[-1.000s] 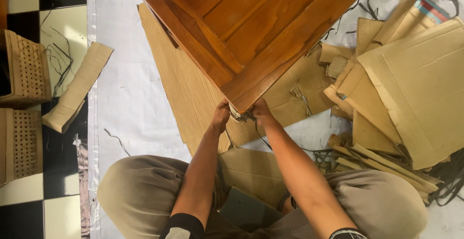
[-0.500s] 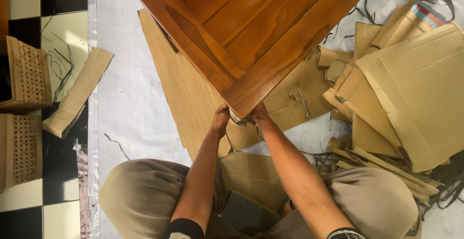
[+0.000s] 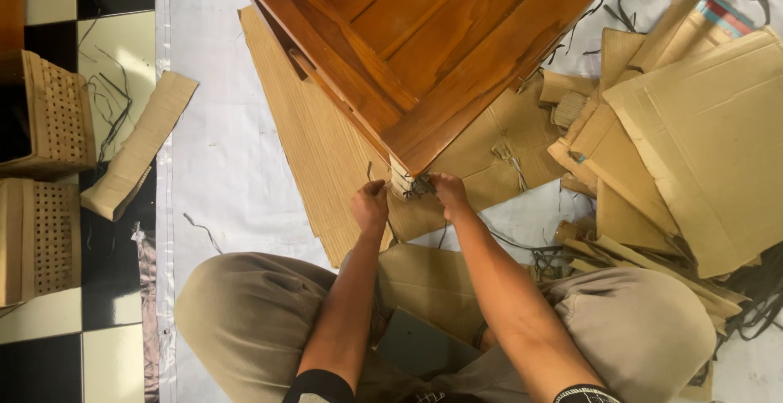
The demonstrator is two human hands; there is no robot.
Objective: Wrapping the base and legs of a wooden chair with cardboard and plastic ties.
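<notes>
A varnished brown wooden table (image 3: pixel 440 36) stands over me, its near corner pointing at my lap. Below that corner a leg wrapped in cardboard (image 3: pixel 400 181) shows, with dark strapping (image 3: pixel 420 186) bunched against it. My right hand (image 3: pixel 447 192) pinches the strapping right at the leg. Closed in a loose fist, my left hand (image 3: pixel 371 205) sits just left of the leg; a thin dark strap end sticks up above it. I sit cross-legged in khaki trousers (image 3: pixel 253 321).
Flat corrugated cardboard (image 3: pixel 318 142) lies under the table on a white sheet (image 3: pixel 220 158). A heap of cardboard pieces (image 3: pixel 693 142) and loose black straps fills the right. Left, on checkered tiles, lie a cardboard strip (image 3: pixel 139 146) and perforated cardboard boxes (image 3: pixel 49 117).
The table corner has moved up and away, exposing the cardboard-wrapped leg. My left hand has dropped off the corner into a fist; my right hand has stayed at the strapping.
</notes>
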